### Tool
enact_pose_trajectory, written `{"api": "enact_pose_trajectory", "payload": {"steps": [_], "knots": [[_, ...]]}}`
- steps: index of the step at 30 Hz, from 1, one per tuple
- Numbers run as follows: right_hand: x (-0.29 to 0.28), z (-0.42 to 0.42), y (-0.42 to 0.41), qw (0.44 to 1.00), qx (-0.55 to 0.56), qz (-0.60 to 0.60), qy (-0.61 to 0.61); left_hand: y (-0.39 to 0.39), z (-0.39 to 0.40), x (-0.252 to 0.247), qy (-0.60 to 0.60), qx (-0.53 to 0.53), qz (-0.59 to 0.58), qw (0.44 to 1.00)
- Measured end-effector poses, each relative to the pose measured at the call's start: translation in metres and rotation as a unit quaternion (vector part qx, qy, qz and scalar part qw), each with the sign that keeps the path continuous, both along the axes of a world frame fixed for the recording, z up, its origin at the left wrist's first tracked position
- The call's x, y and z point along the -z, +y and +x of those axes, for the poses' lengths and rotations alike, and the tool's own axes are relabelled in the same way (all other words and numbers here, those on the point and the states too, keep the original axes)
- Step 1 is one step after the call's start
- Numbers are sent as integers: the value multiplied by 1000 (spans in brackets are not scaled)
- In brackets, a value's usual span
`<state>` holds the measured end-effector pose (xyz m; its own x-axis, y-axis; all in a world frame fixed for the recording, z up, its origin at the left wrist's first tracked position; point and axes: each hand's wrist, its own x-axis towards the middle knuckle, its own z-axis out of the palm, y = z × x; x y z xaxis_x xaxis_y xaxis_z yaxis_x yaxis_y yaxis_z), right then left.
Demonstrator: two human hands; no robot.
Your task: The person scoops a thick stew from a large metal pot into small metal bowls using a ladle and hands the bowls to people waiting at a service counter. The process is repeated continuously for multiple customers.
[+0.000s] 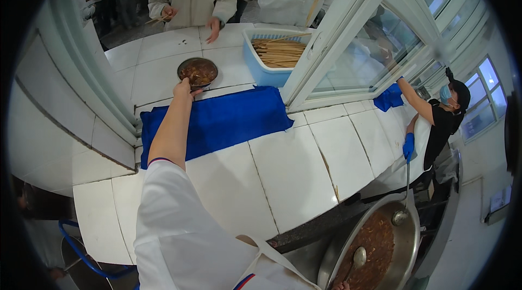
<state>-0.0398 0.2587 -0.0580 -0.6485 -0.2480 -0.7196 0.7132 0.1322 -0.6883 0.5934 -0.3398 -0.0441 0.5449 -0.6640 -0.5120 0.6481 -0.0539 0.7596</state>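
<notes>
At the full reach of my arm, my left hand (187, 88) grips the near rim of a metal bowl (198, 72) of brown stew over the white tiled counter. Under my forearm lies a blue cloth (236, 121). Low at the picture's bottom edge, the fingers of my right hand (341, 286) are closed on the handle of a metal ladle (359, 257). The ladle's bowl is over the brown stew (375, 245) inside a large metal pot (412, 245). A second ladle (399, 217), held by a masked co-worker, is at the pot's far side.
A blue plastic basket (265, 70) of wooden chopsticks (279, 51) stands right of the bowl, beside the sliding window frame (334, 41). Two people in light tops stand across the counter (163, 59). The co-worker (444, 114) with blue gloves is at the right. A tiled wall (57, 127) borders the left.
</notes>
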Motion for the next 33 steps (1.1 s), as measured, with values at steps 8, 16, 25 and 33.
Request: {"api": "enact_pose_trajectory", "payload": {"steps": [8, 16, 25, 33], "knots": [[-5, 6, -7, 1000, 14, 4, -12, -13, 5, 23, -18, -48, -14, 999], [-1, 4, -10, 999, -5, 34, 0, -7, -4, 28, -358, -187, 122, 907], [-3, 8, -6, 994, -37, 97, 24, 14, -40, -7, -541, -139, 110, 822], [-4, 16, -9, 993, -9, 110, 38, 15, -57, -5, -645, -78, 41, 759]]}}
